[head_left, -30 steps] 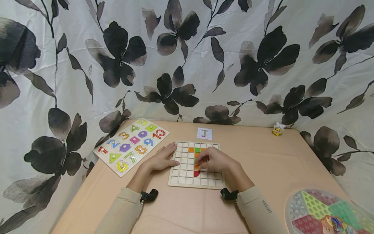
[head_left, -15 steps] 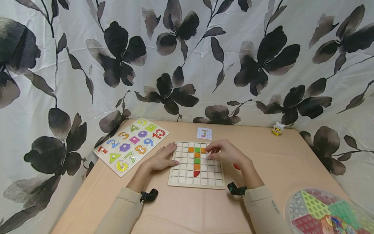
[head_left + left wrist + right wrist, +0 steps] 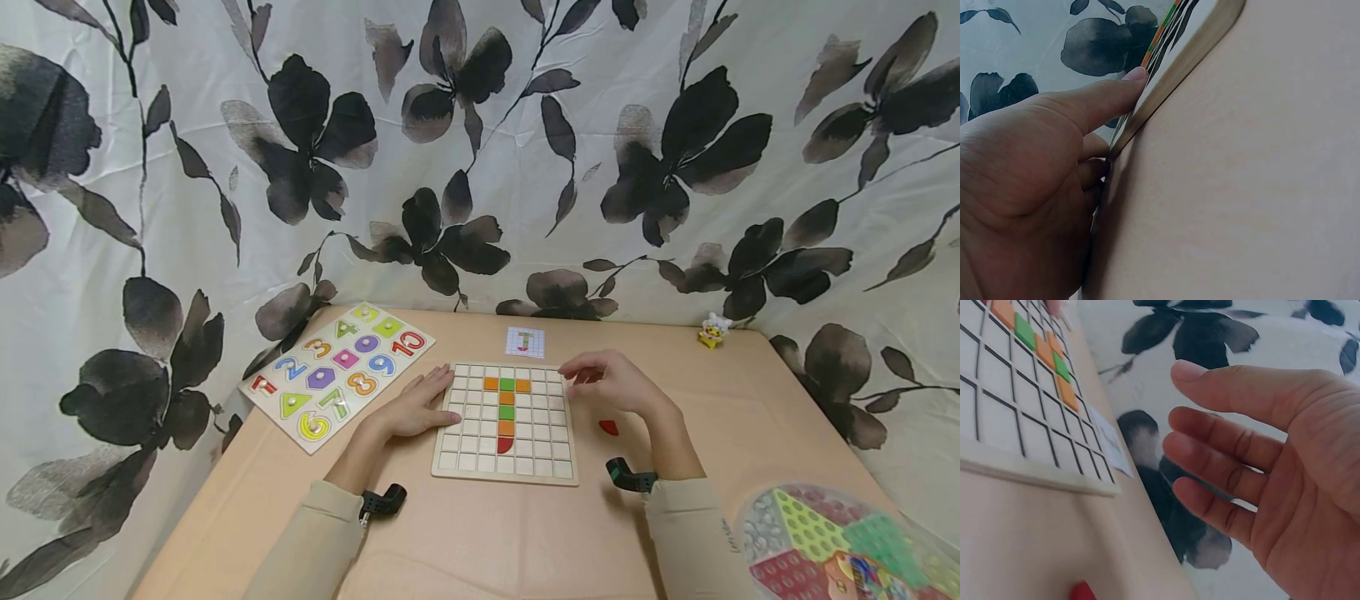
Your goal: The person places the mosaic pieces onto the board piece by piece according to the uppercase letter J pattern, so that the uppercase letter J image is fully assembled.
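Note:
A pale wooden grid board [image 3: 465, 461] lies mid-table, bearing orange and green square tiles [image 3: 507, 398] in a T shape. At the foot of the column sits a red tile with a rounded corner [image 3: 505, 446]. My left hand [image 3: 411, 408] rests at the board's left edge, its fingers straight along the side; in the left wrist view the thumb [image 3: 1107, 100] lies on the edge. Over the board's upper right corner hovers my right hand [image 3: 611, 382], holding nothing, fingers loosely bent and apart in the right wrist view. A loose red piece [image 3: 608, 427] lies below it on the table.
Behind the board is a small card [image 3: 525, 342] with a printed J-like pattern. A number puzzle board [image 3: 337, 375] lies at the left. A clear container of colourful pieces [image 3: 840, 542] occupies the front right, and a small yellow-and-white figurine [image 3: 713, 331] stands far right.
My right hand has drawn back rightward from the tile column to beyond the board's edge, uncovering the right orange tile and the loose red piece. The left hand has stayed put.

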`<state>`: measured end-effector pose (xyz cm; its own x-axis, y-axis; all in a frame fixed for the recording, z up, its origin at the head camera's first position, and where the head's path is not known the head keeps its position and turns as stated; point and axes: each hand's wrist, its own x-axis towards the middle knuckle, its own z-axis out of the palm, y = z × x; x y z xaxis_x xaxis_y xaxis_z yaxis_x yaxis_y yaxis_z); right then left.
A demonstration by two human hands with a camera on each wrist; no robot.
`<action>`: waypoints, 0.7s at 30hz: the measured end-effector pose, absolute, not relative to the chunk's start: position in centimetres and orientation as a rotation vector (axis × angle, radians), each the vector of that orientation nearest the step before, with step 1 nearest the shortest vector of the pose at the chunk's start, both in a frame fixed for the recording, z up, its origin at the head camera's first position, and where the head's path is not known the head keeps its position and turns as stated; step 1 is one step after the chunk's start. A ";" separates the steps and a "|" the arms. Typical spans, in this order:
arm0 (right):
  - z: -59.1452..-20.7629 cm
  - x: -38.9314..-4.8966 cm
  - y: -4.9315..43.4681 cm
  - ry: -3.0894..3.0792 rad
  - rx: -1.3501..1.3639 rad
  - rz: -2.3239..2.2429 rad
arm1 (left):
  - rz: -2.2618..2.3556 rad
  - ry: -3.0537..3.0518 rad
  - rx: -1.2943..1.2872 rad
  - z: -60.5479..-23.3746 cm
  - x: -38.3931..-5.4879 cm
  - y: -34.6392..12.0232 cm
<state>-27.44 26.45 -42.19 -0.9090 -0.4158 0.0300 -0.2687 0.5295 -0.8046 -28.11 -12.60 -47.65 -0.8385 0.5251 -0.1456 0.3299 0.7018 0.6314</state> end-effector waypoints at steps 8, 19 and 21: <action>-42.5 -27.6 29.1 2.580 -0.581 -1.247 | 0.887 2.591 0.675 -47.6 -28.2 -12.6; -43.1 -27.2 31.1 2.537 -0.519 -1.171 | 0.867 2.603 0.672 -47.9 -28.2 -12.7; -43.1 -27.1 31.3 2.522 -0.481 -1.142 | 0.866 2.604 0.670 -47.9 -28.2 -12.7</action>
